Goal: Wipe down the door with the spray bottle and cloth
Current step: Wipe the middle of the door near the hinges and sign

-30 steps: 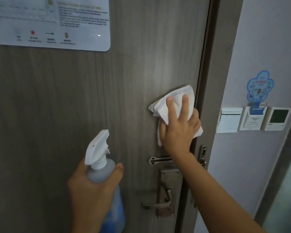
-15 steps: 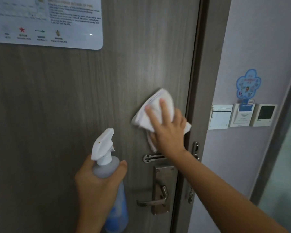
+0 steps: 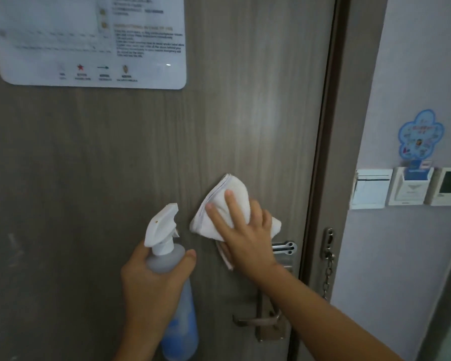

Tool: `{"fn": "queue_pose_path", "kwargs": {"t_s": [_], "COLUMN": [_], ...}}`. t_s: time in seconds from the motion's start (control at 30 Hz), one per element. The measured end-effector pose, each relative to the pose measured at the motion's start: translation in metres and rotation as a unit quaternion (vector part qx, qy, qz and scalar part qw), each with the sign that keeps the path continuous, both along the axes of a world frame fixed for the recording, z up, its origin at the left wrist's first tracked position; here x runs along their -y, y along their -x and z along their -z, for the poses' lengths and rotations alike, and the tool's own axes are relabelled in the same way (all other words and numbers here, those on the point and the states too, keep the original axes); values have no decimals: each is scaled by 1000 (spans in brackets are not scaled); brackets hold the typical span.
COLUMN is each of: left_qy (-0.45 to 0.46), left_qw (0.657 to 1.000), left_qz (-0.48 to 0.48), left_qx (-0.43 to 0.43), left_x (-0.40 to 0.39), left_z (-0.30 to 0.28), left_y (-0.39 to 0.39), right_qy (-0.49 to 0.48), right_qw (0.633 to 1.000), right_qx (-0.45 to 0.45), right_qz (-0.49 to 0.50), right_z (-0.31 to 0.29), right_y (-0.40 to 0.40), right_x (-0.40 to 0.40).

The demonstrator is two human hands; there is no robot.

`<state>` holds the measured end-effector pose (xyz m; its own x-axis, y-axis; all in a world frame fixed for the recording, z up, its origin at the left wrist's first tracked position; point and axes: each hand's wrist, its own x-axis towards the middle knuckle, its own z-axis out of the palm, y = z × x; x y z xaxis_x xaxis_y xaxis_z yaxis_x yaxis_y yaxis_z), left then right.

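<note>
A grey-brown wood-grain door (image 3: 245,113) fills most of the view. My right hand (image 3: 245,235) presses a bunched white cloth (image 3: 227,201) flat against the door, just above and left of the lock hardware. My left hand (image 3: 151,285) is wrapped around a translucent blue spray bottle (image 3: 179,316) with a white trigger head (image 3: 162,225), held upright close to the door, left of the cloth. The nozzle points toward the door.
A white notice sheet (image 3: 94,40) is stuck high on the door. A metal lever handle (image 3: 258,320) and a door guard (image 3: 284,248) sit below my right hand. A security chain (image 3: 328,259) hangs on the frame. Wall switches and a card holder (image 3: 409,187) are at right.
My right hand has slid the cloth leftward and down across the door, from near the door's edge toward the bottle. The bottle stays in my left hand.
</note>
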<state>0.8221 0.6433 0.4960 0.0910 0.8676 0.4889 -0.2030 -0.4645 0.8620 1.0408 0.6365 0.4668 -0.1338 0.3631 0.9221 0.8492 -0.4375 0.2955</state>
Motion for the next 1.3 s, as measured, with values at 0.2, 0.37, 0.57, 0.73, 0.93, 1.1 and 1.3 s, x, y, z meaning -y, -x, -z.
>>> {"fn": "queue_pose_path", "kwargs": {"t_s": [0.2,0.37,0.57,0.73,0.93,1.1,1.3], "left_qy": [-16,10,20,15,6,18,41], "left_qw": [999,997,994,990,989,989,988], "left_qz": [-40,-74,-106,-140,-145,-144,-145], "left_qx": [10,29,31,15,-9,-7,-24], "left_x": [-16,-32,-41,-48,-62,-77,-106], "left_z": [-2,22,31,25,19,26,54], "left_y": [34,74,112,152,197,217,241], "right_qy": [-193,-238,-108,10,-7,-105,-145], "right_qw": [939,902,984,987,989,993,988], "right_qx": [-277,-355,-140,143,129,-17,5], "right_qz": [60,55,-1,-72,-70,-57,-59], "right_z": [-62,-52,5,7,-73,-90,-65], "right_y": [-11,53,128,139,149,194,224], "right_x": [10,-43,-109,-135,-135,-163,-193]}}
